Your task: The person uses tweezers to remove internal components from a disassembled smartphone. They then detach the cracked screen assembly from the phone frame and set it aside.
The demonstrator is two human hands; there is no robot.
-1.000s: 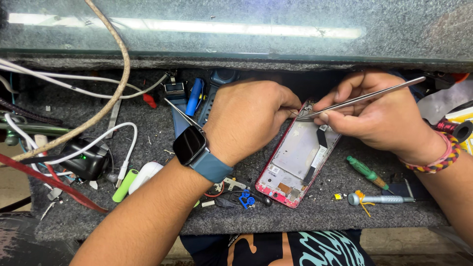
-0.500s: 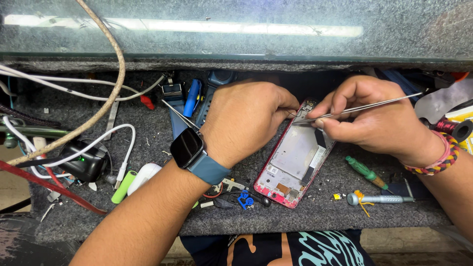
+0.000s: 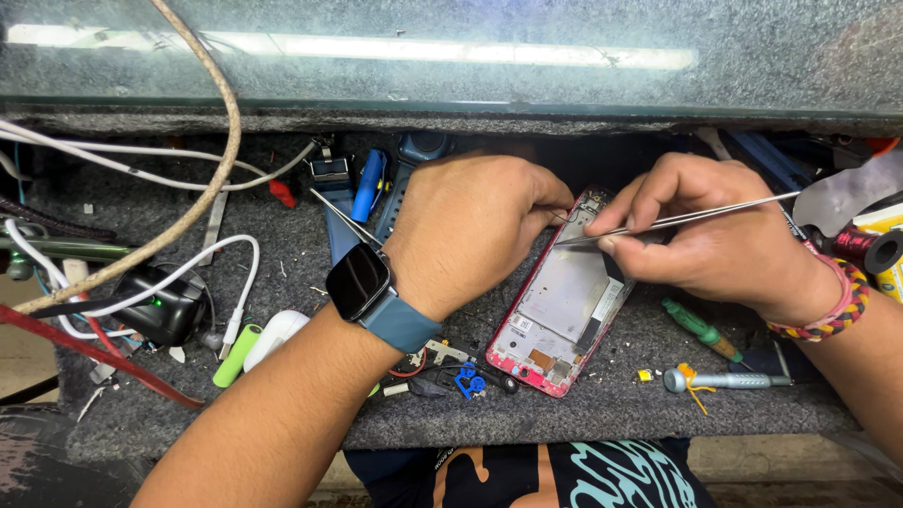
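An opened phone with a red frame (image 3: 564,310) lies tilted on the grey felt mat (image 3: 602,409), its insides facing up. My left hand (image 3: 470,221), with a dark smartwatch (image 3: 358,280) on the wrist, rests over the phone's upper left edge and holds it steady. My right hand (image 3: 701,230), a braided bracelet (image 3: 828,306) at the wrist, pinches long metal tweezers (image 3: 687,218). The tweezer tips meet near the phone's top end, next to my left fingers.
Green-handled (image 3: 701,331) and silver (image 3: 720,380) screwdrivers lie right of the phone. Small blue and metal parts (image 3: 466,378) sit by its lower end. White cables (image 3: 141,169), a black charger (image 3: 165,310), a green cell (image 3: 235,356) and blue tools (image 3: 369,183) crowd the left. A glass shelf (image 3: 451,56) overhangs the back.
My right hand lowered the tweezers and brought their tips left, in toward the phone's top edge. My left hand has stayed on the phone.
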